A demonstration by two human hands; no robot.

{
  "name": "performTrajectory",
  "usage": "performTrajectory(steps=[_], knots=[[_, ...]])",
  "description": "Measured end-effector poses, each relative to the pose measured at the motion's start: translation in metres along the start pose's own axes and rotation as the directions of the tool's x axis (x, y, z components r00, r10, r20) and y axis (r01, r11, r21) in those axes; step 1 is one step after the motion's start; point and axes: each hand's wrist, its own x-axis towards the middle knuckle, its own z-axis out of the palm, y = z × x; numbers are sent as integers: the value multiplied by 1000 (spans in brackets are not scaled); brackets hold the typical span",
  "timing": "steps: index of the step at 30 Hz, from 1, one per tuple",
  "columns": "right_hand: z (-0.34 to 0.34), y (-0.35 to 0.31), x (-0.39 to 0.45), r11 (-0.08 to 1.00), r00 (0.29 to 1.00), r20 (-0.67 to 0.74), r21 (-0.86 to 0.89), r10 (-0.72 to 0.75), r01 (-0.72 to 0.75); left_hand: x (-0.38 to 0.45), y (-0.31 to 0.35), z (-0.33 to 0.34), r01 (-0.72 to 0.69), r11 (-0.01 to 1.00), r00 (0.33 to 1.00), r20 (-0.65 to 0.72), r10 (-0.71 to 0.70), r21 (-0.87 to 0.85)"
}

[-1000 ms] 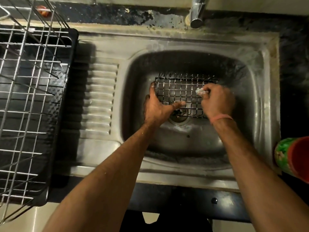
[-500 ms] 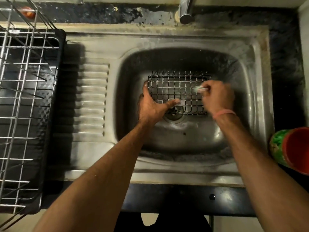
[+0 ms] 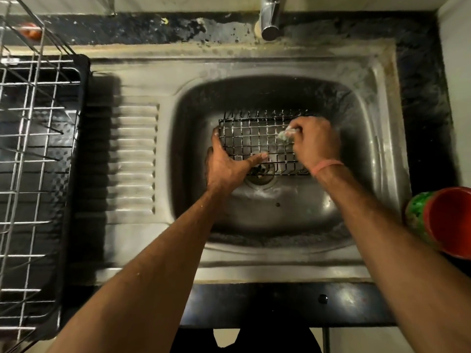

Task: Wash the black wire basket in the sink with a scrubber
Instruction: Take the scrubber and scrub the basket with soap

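The fingers of the right hand are curled tight round a small pale, sudsy scrubber, pressing it against the upper right part of the black wire basket. The left hand grips the basket's left edge, with its fingers up along the side wires and its thumb laid across the lower grid, steadying it.

The basket lies in the middle of the frame, in the bowl of the stainless steel sink, its lower edge over the round drain. The chrome tap at the top centre shows no running water.

Judging by the foam on the scrubber and the wet sheen on some wires, scrubbing is under way. How much of the grid has been covered cannot be told. Rinsing off the suds appears to remain, and likely the basket's other sides too.

At the left of the frame stands a silver wire dish rack; at the right edge, a red cup.
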Motion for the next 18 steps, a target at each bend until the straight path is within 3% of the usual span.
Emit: performTrajectory(steps=[7, 14, 18], knots=[[-6, 18, 15, 995, 997, -64, -94, 31, -37, -3, 1, -2, 0, 1000, 1000, -2, 0, 3], [3, 28, -86, 986, 993, 56, -119, -107, 113, -7, 6, -4, -4, 1000, 1000, 0, 4, 1], [6, 31, -51, 991, 993, -25, -63, -116, 115, -7, 7, -3, -2, 1000, 1000, 2, 2, 12]])
